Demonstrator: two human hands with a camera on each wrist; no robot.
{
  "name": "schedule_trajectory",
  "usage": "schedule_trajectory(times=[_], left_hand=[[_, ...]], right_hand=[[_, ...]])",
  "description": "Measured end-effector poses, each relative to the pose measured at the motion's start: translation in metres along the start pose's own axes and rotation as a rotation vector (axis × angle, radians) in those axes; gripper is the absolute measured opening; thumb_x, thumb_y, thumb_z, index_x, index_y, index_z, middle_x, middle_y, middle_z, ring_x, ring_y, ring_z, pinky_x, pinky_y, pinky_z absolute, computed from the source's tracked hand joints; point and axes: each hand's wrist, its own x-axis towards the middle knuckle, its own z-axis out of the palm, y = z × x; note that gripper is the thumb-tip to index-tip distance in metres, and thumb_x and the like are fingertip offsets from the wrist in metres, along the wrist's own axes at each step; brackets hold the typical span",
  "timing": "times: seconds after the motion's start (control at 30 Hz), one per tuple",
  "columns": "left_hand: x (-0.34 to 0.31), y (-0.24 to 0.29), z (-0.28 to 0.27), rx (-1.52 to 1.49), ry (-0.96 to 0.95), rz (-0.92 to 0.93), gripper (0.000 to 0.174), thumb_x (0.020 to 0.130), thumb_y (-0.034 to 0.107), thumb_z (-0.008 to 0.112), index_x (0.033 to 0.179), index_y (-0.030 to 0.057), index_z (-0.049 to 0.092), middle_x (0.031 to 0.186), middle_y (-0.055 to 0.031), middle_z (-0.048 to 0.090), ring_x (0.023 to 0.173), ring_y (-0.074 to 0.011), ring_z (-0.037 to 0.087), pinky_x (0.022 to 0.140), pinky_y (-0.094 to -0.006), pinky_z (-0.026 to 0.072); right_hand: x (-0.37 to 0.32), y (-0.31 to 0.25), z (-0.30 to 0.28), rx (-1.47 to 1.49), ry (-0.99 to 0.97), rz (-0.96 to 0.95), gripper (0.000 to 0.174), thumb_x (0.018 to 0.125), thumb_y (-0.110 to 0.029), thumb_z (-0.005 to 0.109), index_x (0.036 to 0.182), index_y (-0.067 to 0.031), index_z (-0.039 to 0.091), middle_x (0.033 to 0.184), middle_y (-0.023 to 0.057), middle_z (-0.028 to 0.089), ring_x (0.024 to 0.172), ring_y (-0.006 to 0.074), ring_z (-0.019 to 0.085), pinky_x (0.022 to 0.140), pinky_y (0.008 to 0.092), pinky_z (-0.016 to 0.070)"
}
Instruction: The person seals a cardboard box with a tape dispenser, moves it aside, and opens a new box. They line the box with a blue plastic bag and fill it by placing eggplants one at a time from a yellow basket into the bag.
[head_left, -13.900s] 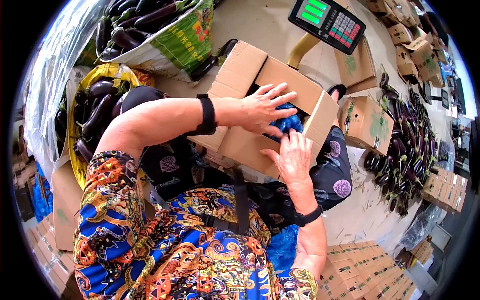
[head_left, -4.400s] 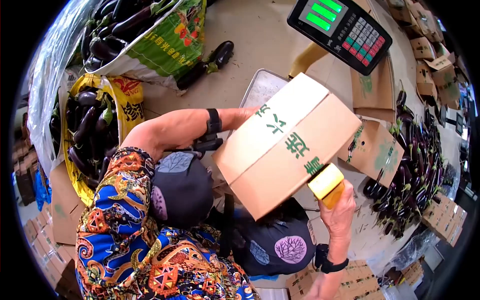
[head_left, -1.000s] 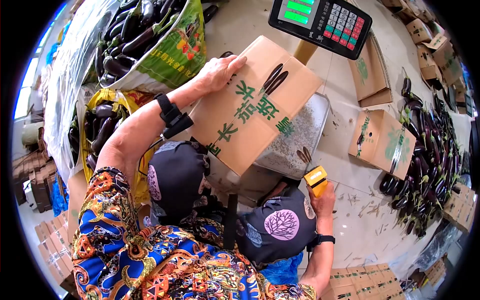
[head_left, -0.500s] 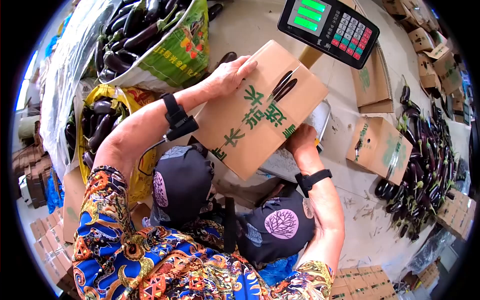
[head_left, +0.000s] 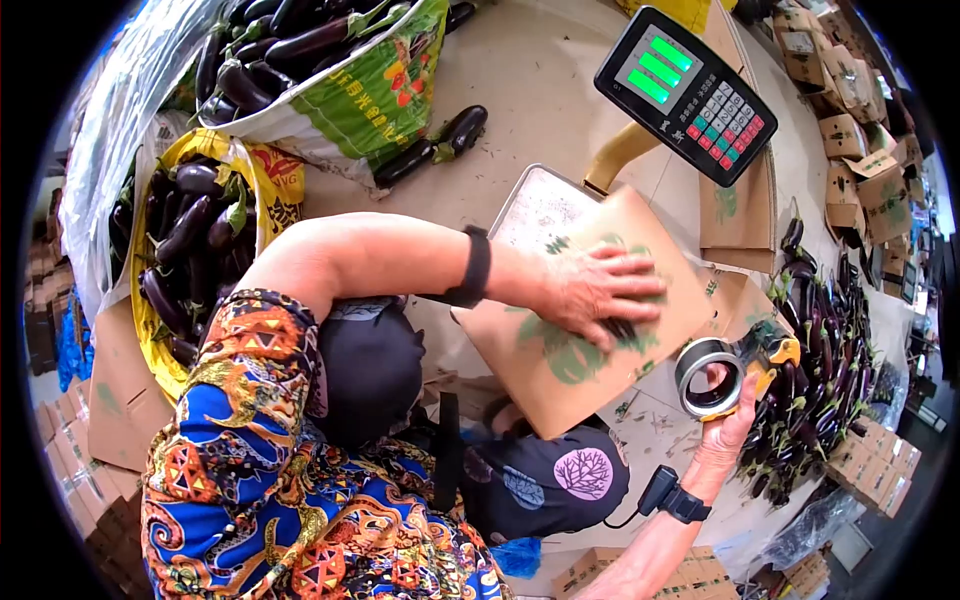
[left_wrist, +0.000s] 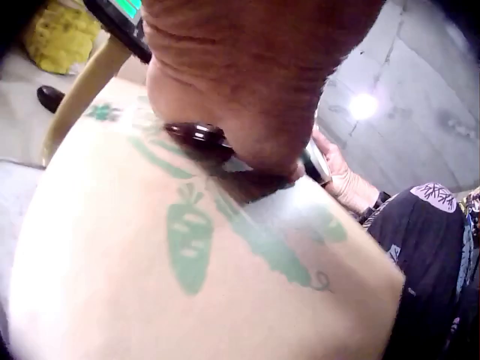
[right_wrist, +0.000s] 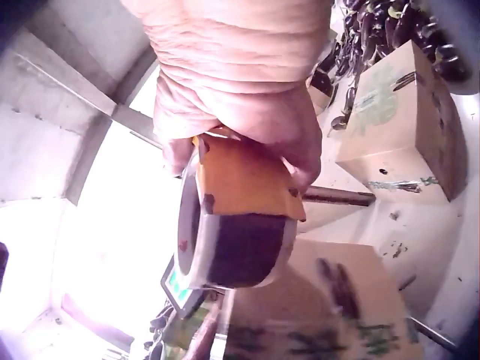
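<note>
A brown cardboard carton (head_left: 520, 370) sits at the person's knees, partly over the scale, with a green vegetable print on its upper face. Fingers spread, the left hand (head_left: 590, 290) lies on that face and is slightly blurred. Dark glossy eggplant shapes (left_wrist: 199, 135) show beneath it in the left wrist view, along with a strip of clear tape on the carton. To the right of the carton, the right hand (head_left: 735, 425) grips a yellow tape dispenser (head_left: 768, 378) with a large tape roll (head_left: 710, 375). The right wrist view shows fingers wrapped round the dispenser's orange-yellow body (right_wrist: 247, 176).
A scale display (head_left: 685, 95) stands behind the carton, its metal platform (head_left: 545, 205) partly covered. Eggplants fill a green-and-white sack (head_left: 390, 115) and a yellow sack (head_left: 275, 175) at left. Loose eggplants (head_left: 465, 130) lie on the floor, with a larger pile (head_left: 830, 350) at right.
The carton has been turned, from green lettering up to the vegetable print up. The left hand has moved from its far edge onto this face; the right hand has drawn the dispenser out rightward.
</note>
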Motion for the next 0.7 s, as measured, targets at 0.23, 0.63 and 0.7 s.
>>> schedule_trajectory(times=[0.23,0.63,0.7], left_hand=[[-0.039,-0.038,-0.009,-0.313,0.15,-0.296,0.063,0.086,0.036,0.071,0.139,0.0091,0.05,0.145,-0.0161,0.046,0.136,-0.0336,0.042,0.111,-0.0475,0.0353],[-0.209,-0.031,-0.024,-1.459,-0.033,-1.179,0.058,0.102,0.053,0.045,0.139,0.0097,0.056,0.133,-0.0094,0.062,0.119,-0.0209,0.059,0.104,-0.0407,0.046],[-0.196,-0.054,-0.042,-1.378,-0.029,-1.284,0.055,0.102,0.051,0.047,0.135,0.0088,0.059,0.13,-0.0092,0.064,0.116,-0.0207,0.06,0.102,-0.0398,0.0471]], right_hand=[[0.028,0.044,0.038,-0.09,-0.045,0.233,0.045,0.095,-0.029,0.065,0.13,-0.0021,0.056,0.115,0.0077,0.066,0.098,0.0194,0.068,0.088,0.034,0.0568],[0.03,0.068,0.147,-0.072,-0.281,0.233,0.041,0.094,-0.022,0.067,0.128,-0.0014,0.058,0.108,0.0013,0.062,0.1,0.0124,0.059,0.094,0.0286,0.0461],[0.033,0.069,0.14,-0.024,-0.232,0.23,0.041,0.094,-0.022,0.067,0.128,0.0001,0.058,0.112,0.0037,0.064,0.104,0.0141,0.061,0.096,0.0303,0.0471]])
